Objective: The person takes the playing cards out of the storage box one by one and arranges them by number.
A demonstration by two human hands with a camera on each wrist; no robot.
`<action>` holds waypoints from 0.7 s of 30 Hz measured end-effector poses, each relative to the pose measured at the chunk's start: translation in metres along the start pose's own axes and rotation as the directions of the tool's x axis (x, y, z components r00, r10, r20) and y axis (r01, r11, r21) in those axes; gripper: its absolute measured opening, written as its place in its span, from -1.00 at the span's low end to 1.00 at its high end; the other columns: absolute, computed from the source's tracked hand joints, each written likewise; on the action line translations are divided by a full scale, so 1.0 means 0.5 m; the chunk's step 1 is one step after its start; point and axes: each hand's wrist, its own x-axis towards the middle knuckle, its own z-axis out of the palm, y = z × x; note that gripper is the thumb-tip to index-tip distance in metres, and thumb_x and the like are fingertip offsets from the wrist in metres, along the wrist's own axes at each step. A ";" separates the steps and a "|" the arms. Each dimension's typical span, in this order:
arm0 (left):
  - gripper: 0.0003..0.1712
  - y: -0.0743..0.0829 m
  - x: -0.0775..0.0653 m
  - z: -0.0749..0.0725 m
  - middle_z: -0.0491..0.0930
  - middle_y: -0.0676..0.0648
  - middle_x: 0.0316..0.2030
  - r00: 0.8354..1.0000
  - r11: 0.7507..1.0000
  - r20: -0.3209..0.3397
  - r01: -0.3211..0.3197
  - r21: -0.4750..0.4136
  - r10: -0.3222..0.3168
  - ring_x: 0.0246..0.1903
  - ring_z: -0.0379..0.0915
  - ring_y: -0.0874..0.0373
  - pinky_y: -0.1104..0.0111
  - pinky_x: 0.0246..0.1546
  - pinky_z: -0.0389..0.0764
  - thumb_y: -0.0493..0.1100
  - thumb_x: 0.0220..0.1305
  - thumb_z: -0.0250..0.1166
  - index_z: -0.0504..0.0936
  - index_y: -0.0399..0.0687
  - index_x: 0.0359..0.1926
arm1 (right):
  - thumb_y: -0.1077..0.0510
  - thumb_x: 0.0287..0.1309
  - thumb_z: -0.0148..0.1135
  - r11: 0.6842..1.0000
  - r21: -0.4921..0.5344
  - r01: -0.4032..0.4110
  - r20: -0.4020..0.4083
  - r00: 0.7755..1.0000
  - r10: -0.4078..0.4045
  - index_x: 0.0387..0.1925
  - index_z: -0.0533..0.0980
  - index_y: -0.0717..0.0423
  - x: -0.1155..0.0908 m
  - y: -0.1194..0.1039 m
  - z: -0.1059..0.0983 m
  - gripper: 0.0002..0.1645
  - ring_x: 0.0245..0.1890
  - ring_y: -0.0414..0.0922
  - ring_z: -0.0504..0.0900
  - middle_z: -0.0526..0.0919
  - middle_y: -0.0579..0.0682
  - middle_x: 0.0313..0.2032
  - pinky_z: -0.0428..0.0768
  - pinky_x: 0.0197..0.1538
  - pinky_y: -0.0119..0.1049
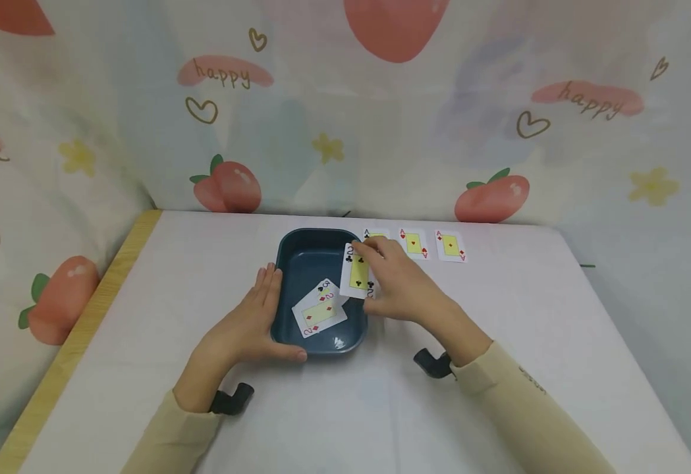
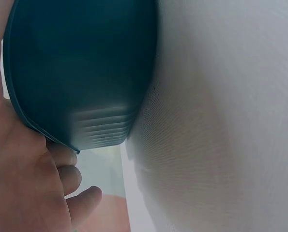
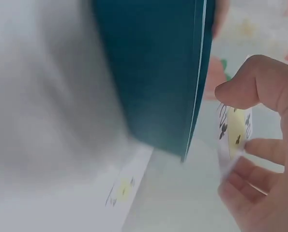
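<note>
A dark blue rectangular tray point(image 1: 321, 238) sits on the table. My left hand point(image 1: 250, 322) rests along its left side with the fingers straight, the thumb at the near corner. Above the tray's right rim, my right hand point(image 1: 404, 283) pinches a two of clubs playing card point(image 1: 351, 280), face up, between thumb and fingers. The same card point(image 3: 235, 130) shows in the right wrist view. Inside the tray, a two of diamonds point(image 1: 318, 313) partly covers a card with a black index point(image 1: 324, 287), whose suit I cannot tell for sure.
Behind the right hand several cards lie in a row: a black ace point(image 1: 375, 233), partly hidden, an ace of hearts point(image 1: 414, 243) and an ace of diamonds point(image 1: 451, 246). A white cloth point(image 1: 475, 303) covers the table. A patterned curtain point(image 1: 392, 131) hangs behind it.
</note>
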 end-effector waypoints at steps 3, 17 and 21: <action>0.76 0.000 0.000 -0.001 -0.35 -0.23 0.59 1.000 1.000 0.000 -0.002 -0.002 0.002 0.57 -0.47 -0.14 -0.07 0.48 0.02 0.57 -0.38 0.51 -0.25 -0.25 0.57 | 0.10 -0.17 0.48 1.000 -0.008 -0.015 0.013 1.000 0.015 0.48 0.22 0.05 -0.009 0.028 -0.013 0.11 0.28 -0.03 0.28 0.29 0.04 0.34 0.55 0.22 -0.11; 0.75 -0.003 0.000 0.003 -0.36 -0.20 0.59 1.000 1.000 0.008 0.007 -0.009 -0.007 0.57 -0.48 -0.12 -0.08 0.46 0.05 0.58 -0.39 0.50 -0.25 -0.23 0.58 | 0.10 -0.16 0.53 0.997 -0.070 -0.019 0.111 0.993 0.027 0.47 0.23 0.09 -0.008 0.096 -0.009 0.12 0.26 -0.01 0.29 0.32 0.06 0.29 0.48 0.30 -0.06; 0.75 -0.004 0.001 0.000 -0.38 -0.19 0.59 1.000 1.000 0.005 0.003 -0.007 -0.003 0.57 -0.49 -0.11 -0.07 0.47 0.04 0.57 -0.38 0.50 -0.27 -0.22 0.58 | 0.10 -0.17 0.55 0.996 -0.088 -0.027 0.138 0.990 0.039 0.47 0.23 0.07 0.001 0.106 -0.005 0.13 0.27 0.01 0.29 0.33 0.07 0.29 0.49 0.30 -0.05</action>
